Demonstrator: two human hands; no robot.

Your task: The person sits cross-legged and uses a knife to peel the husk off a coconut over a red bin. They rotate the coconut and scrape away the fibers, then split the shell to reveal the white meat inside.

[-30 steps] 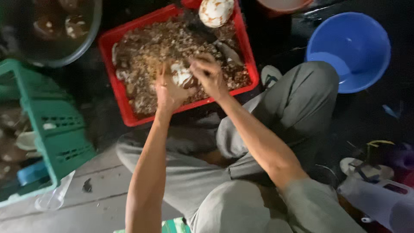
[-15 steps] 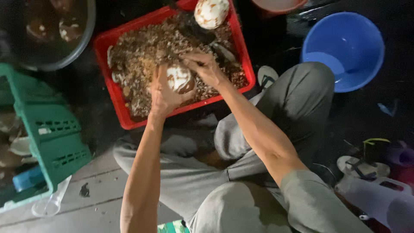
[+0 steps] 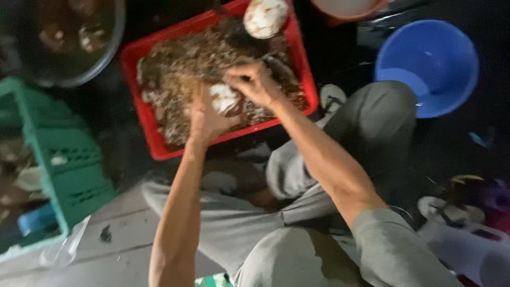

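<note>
Both hands shifted little; left hand (image 3: 207,118) and right hand (image 3: 254,82) pinch a pale shell (image 3: 223,98) (red crate (image 3: 139,64))

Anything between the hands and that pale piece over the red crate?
Nothing visible. The left hand cups the pale piece from below, and the right hand touches it from above, over the red crate of brown scraps.

A pale, whitish shell piece (image 3: 223,98), small and irregular, sits held between the left hand (image 3: 207,119) and the right hand (image 3: 255,82), just above the near right part of a red rectangular crate (image 3: 139,101). The crate is filled with brown, rubbly shell matter (image 3: 180,69); blur hides finer detail.
</note>
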